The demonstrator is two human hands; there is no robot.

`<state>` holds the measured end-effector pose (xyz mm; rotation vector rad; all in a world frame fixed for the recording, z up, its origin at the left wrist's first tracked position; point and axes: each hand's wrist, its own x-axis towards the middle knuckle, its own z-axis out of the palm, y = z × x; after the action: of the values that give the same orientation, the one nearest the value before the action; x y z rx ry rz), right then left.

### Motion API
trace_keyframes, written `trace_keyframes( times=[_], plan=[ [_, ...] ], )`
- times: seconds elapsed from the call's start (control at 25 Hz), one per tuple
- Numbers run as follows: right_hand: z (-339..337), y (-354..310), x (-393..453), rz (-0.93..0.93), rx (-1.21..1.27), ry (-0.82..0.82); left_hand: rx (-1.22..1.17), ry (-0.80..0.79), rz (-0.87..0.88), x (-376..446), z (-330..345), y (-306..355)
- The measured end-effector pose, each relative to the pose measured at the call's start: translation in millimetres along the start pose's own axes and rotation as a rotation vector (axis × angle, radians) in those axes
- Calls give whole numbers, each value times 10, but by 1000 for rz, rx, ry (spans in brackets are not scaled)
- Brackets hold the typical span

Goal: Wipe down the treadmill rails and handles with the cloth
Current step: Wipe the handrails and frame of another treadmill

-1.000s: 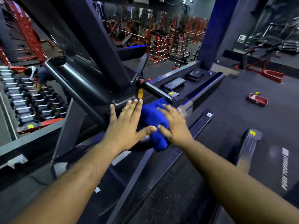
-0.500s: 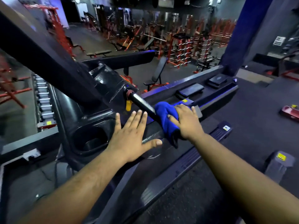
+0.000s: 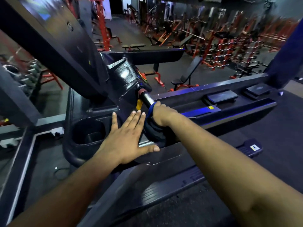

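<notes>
Treadmill console fills the middle, black and glossy, with a deep cup holder sunk in just left of the left hand. That hand lies flat, fingers straight and spread on the console's top, thumb out toward the right; its grip is released, holding nothing. Just right of those fingers, the right hand is clenched round the handle, grasping the cloth against it. Cloth shows as a blue edge wrapped over the bar under the fingers, with darker folds bunched below the wrist. Beyond that grip, the bar runs up bare and shiny to a red collar at the console, and a yellow tag hangs just beside it, left of the knuckles. Right of the right hand, a neighbouring black deck with blue-lit edges carries two flat dark pads. Past it, dark rubber floor, an incline bench, and red racks of bars and weights across the back of the room, blurred.
</notes>
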<state>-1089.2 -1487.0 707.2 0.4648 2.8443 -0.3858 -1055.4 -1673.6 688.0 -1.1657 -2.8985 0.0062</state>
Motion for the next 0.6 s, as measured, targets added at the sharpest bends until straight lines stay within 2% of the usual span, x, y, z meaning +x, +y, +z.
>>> trace_keyframes(
  times=[0.12,0.32,0.4,0.52,0.6],
  plan=[
    [6,252,-247,-144,-25,-4,-14,7,-6,-37,-3,5],
    [347,437,-738,15,-140,279,-39,10,-1,-26,11,-1],
    [295,359,-619,16,-137,286,-44,10,1,-9,22,-16],
    [72,142,-235,84,40,251,-32,-4,12,6,29,-28],
    [57,-29,79,26,53,305,-19,-15,10,9,22,-18]
  ],
)
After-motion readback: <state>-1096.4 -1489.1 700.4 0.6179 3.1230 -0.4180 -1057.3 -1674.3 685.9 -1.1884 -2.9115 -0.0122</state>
